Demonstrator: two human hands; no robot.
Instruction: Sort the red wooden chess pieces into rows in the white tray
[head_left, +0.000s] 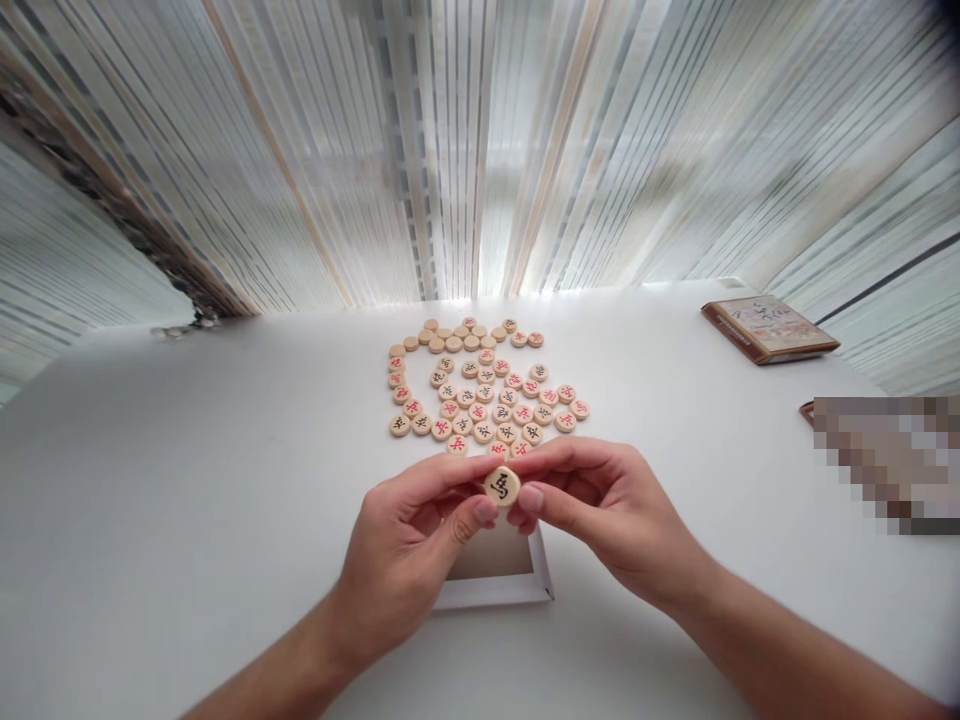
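Note:
Between my two hands is a round wooden Chinese chess piece (pixel 501 487) with a black character facing me. The thumb and fingers of my left hand (pixel 420 530) pinch its left side. My right hand (pixel 600 500) pinches the right side the same way. Below the piece lies an open shallow box (pixel 495 592) with white edges, partly hidden by my hands. Beyond my fingers, many more chess pieces (pixel 484 393) lie spread on the white table, some showing red characters, some black. At the back of the group several blank-side-up pieces (pixel 457 343) sit close together.
A brown box with a picture on its lid (pixel 772 327) lies at the far right of the white table (pixel 225 480). Nearer on that side, a pixelated object (pixel 892 460) is unreadable. Striped string curtains (pixel 480 150) hang along the table's back edge.

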